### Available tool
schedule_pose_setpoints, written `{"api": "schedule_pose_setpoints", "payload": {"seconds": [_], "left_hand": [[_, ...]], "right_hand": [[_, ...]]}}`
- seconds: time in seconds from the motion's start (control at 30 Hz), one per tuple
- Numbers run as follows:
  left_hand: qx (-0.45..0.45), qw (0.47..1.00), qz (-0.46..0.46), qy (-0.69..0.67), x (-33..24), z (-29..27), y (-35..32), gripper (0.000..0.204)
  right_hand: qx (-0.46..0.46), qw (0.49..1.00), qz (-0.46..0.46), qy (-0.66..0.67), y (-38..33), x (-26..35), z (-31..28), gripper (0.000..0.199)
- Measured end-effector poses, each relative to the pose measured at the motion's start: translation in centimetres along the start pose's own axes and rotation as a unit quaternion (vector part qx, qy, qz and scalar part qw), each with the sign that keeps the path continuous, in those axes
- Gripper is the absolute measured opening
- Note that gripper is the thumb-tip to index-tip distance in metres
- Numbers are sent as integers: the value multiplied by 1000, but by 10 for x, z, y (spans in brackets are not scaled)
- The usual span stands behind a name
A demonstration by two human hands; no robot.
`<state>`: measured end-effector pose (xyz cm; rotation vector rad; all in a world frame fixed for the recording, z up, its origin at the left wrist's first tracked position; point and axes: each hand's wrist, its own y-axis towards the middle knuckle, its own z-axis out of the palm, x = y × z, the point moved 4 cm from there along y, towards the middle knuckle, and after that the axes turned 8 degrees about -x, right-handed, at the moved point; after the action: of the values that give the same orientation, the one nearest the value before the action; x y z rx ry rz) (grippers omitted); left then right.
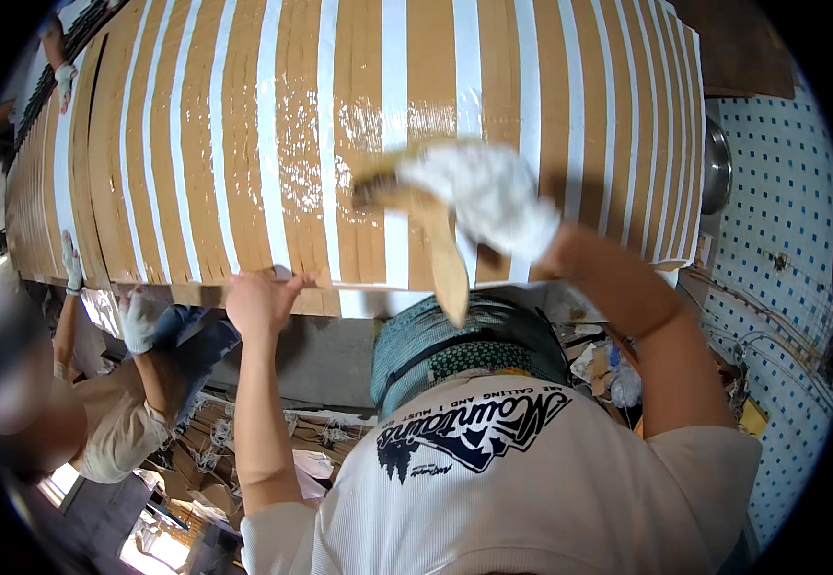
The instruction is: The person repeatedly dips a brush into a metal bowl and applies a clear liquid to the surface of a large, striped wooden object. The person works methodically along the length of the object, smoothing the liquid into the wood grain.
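Observation:
Brown cardboard strips [359, 57] with white strips [394, 48] between them cover the broad work surface in front of me. A wet, glossy film shines over their left and middle parts. My right hand [479, 192], in a white glove, grips a wide flat brush [375, 190] with a pale wooden handle [448, 273] that points back toward me. Motion blurs the bristles, which are low over or on the strips. My bare left hand [265, 297] is closed at the near edge of the cardboard, its thumb toward the right; the fingertips are partly hidden.
At the left, a co-worker [119, 422] has gloved hands [137, 321] by the near edge. Another gloved hand [65, 81] rests at the far left. Tangled scraps [215, 446] litter the floor below. A round metal vessel [717, 165] stands beside the dotted wall [776, 192] at right.

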<state>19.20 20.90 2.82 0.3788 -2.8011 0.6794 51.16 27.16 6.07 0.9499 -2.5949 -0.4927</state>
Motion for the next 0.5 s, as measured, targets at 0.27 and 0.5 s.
{"api": "schedule_pose_setpoints", "payload": {"seconds": [0.27, 0.5], "left_hand": [[-5, 999, 23, -24, 1, 9, 0, 86], [5, 1000, 5, -20, 7, 13, -3, 90]], "right_hand": [[56, 783, 266, 560, -82, 17, 10, 24], [56, 994, 72, 59, -99, 80, -18, 31]]}}
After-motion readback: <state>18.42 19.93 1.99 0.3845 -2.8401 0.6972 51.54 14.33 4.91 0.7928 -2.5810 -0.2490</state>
